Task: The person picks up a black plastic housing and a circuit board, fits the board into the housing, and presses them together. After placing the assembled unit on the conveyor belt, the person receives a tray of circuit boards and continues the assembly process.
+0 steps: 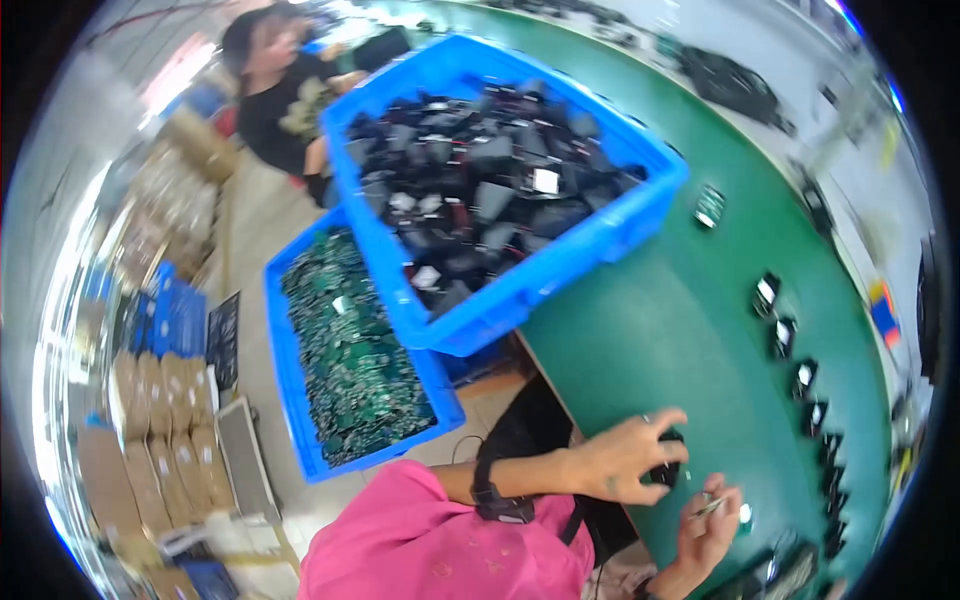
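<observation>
My left hand reaches over the bench from the lower middle. Its thumb and fingers curve round a small black plastic housing on the green surface. Close by to the right, my right hand is closed, palm partly up, with a small pale, thin piece at its fingertips. Blur hides what kind of piece that is. A small bright round spot shows just beside the right fingers.
A large blue crate heaped with black housings stands ahead, partly over the green bench. Lower left is another blue crate of green circuit boards. Several black units line the bench's right side. One small board lies farther off. A person sits far left.
</observation>
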A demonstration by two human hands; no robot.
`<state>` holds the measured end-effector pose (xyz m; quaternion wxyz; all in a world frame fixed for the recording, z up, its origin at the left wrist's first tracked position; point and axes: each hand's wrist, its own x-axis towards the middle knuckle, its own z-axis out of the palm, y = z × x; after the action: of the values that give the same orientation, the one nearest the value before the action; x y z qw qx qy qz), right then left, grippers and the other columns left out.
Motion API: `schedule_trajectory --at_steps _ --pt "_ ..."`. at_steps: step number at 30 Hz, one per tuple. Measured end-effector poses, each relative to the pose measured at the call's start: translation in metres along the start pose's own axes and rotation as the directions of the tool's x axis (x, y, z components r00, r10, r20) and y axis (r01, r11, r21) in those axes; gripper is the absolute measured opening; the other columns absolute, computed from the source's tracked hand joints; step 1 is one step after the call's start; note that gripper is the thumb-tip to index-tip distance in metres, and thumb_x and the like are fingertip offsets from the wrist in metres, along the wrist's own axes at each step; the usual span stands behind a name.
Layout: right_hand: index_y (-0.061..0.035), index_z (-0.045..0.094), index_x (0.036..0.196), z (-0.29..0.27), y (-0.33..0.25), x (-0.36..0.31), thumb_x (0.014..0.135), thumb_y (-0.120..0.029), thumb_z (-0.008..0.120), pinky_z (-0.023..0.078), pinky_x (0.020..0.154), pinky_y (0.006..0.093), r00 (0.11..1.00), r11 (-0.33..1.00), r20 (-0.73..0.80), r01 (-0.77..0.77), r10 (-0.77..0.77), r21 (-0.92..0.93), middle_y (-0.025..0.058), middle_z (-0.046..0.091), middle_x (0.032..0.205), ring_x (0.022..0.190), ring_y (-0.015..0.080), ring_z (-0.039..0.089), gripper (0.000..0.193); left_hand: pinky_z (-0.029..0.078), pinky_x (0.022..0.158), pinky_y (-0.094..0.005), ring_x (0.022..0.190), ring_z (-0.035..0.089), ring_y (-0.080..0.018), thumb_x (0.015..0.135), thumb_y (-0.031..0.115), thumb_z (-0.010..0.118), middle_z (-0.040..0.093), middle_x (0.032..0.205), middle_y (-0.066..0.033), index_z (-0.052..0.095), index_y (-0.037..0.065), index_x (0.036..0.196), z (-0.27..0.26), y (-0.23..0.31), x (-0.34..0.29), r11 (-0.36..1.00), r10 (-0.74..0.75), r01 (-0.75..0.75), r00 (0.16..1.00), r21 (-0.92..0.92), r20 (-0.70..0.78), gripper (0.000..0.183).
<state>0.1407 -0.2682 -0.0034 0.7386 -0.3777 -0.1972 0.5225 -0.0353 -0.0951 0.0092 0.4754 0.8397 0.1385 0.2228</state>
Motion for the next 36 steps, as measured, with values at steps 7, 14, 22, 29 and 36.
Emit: schedule_trajectory --at_steps 7,14,22,29,36 --pt "-0.0065 0.065 0.098 0.063 0.031 0.012 0.093 -0.020 0.061 0.048 0.065 0.0301 0.962 0.892 -0.223 -0.236 0.158 -0.385 0.0057 0.062 0.082 0.069 0.0169 0.057 0.015 0.048 0.086 -0.0454 0.097 0.060 -0.0387 0.067 0.024 0.075 0.061 0.101 -0.0215 0.043 -0.007 0.128 -0.026 0.004 -0.022 0.965 -0.213 0.191 0.970 0.180 0.115 0.075" --pt "-0.0023 0.061 0.105 0.065 0.036 0.025 0.091 -0.017 0.066 0.046 0.065 0.0281 0.952 0.930 -0.282 -0.208 0.121 -0.302 0.0051 0.062 0.087 0.074 0.0147 0.056 0.020 0.049 0.086 -0.0436 0.102 0.061 -0.0394 0.067 0.021 0.076 0.059 0.111 -0.0199 0.045 0.000 0.129 -0.026 -0.009 -0.049 0.983 -0.098 0.088 0.994 -0.159 -0.053 0.073" --pt "-0.0088 0.054 0.101 0.063 0.037 0.014 0.101 -0.023 0.053 0.036 0.042 0.0212 0.927 0.997 -0.368 -0.081 0.072 -0.007 -0.0027 0.054 0.074 0.050 0.0059 0.045 0.014 0.047 0.096 -0.0399 0.113 0.061 -0.0339 0.070 0.028 0.082 0.062 0.120 -0.0208 0.046 0.001 0.131 -0.027 0.004 -0.044 0.912 -0.155 0.116 0.985 -0.393 -0.070 0.076" --pt "-0.0044 0.059 0.111 0.075 0.057 0.032 0.103 -0.026 0.044 0.032 0.048 0.0227 0.966 0.742 0.123 -0.254 0.227 0.621 -0.0023 0.044 0.063 0.049 0.0079 0.038 0.027 0.047 0.061 -0.0268 0.070 0.057 -0.0148 0.064 0.032 0.088 0.066 0.108 -0.0103 0.058 0.004 0.131 -0.054 0.017 -0.041 0.989 -0.115 0.086 0.957 -0.118 -0.268 0.078" --pt "-0.0036 0.053 0.107 0.074 0.058 0.016 0.103 -0.027 0.045 0.030 0.043 0.0227 0.977 0.829 0.047 -0.201 0.207 0.521 -0.0022 0.042 0.060 0.046 0.0070 0.036 0.025 0.051 0.070 -0.0296 0.084 0.065 -0.0217 0.060 0.026 0.088 0.066 0.111 -0.0137 0.059 0.004 0.130 -0.045 0.025 -0.023 0.995 0.027 -0.050 0.966 -0.082 -0.257 0.079"
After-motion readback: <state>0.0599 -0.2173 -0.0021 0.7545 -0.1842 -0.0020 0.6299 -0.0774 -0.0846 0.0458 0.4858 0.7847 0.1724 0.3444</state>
